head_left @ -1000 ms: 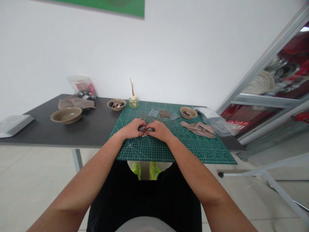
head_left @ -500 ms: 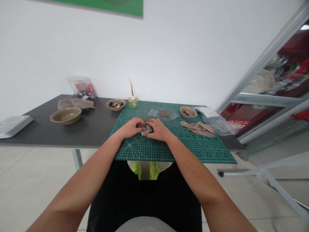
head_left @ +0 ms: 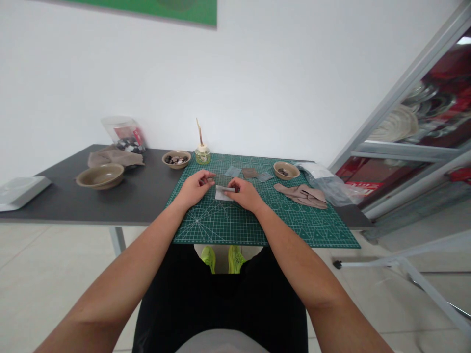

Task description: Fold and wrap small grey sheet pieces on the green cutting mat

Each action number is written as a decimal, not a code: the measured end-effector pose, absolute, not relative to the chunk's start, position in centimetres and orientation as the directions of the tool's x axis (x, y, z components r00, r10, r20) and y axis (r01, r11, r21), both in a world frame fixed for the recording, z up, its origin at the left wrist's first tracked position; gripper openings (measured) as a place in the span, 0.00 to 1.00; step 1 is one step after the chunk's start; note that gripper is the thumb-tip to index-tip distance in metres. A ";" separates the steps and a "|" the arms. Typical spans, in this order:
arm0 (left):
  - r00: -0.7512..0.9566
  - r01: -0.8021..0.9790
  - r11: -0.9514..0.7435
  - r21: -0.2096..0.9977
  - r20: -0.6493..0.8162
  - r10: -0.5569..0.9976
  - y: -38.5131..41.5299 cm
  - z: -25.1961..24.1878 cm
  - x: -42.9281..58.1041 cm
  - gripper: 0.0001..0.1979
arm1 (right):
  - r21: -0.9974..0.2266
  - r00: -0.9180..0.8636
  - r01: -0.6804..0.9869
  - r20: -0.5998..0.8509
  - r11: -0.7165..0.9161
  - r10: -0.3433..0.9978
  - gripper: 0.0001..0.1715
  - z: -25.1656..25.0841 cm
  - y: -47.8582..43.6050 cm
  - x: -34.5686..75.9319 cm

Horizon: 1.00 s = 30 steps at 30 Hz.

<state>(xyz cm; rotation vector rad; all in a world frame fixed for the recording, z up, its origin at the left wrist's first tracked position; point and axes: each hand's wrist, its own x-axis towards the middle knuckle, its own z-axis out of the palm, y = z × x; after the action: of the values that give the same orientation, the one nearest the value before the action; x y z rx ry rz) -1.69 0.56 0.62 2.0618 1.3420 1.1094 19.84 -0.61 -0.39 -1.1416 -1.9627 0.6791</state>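
My right hand point(head_left: 246, 195) pinches a small whitish square sheet point(head_left: 222, 195) between thumb and fingers; its far edge is folded up, and I cannot tell whether it is paper or cloth. To the left of the sheet, my left hand point(head_left: 196, 188) has its fingers curled toward the thumb, apart from the sheet. Anything between those fingertips is too small to make out. Both hands are over a green cutting mat point(head_left: 235, 228). Just beyond them lie a blue-grey square point(head_left: 233, 171), a brown square point(head_left: 250, 172) and another grey-blue square point(head_left: 264, 177).
A bowl of dark pieces point(head_left: 176, 160) and a glass jar with a brush point(head_left: 202, 155) stand behind left. At right are a small bowl point(head_left: 286, 170), a crumpled cloth point(head_left: 303, 195) and a plastic bag point(head_left: 333, 186). A larger bowl point(head_left: 100, 176) and white scale-like device point(head_left: 24, 191) are left.
My left hand has moved off the whitish sheet, up and to the left. More of the sheet now shows, held by my right hand alone, with its far edge raised.
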 end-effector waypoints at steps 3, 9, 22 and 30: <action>0.182 0.567 -0.403 0.719 0.367 0.912 0.7 0.6 -1.7 0.14 | -0.745 -0.235 0.445 0.439 0.498 0.867 0.07 -0.2 -0.6 19.9; 0.192 0.553 -0.394 0.734 0.347 0.918 0.7 0.3 -1.6 0.11 | -0.629 -0.318 0.605 0.372 0.489 0.872 0.06 -0.1 -0.5 20.0; 0.166 0.480 -0.387 0.788 0.351 0.921 0.6 0.5 -1.6 0.09 | -0.662 -0.265 0.594 0.375 0.457 0.888 0.09 -0.3 -0.4 20.0; 0.236 0.464 -0.312 0.829 0.224 0.946 0.4 0.3 -1.4 0.12 | -0.483 -0.335 0.613 0.557 0.625 0.760 0.15 -0.1 -1.3 19.3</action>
<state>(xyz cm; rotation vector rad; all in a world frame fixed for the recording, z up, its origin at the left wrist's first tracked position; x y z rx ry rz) -1.38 0.41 0.26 1.8856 1.2893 0.9862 19.27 -1.30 -0.06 -1.0736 -2.0614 0.2368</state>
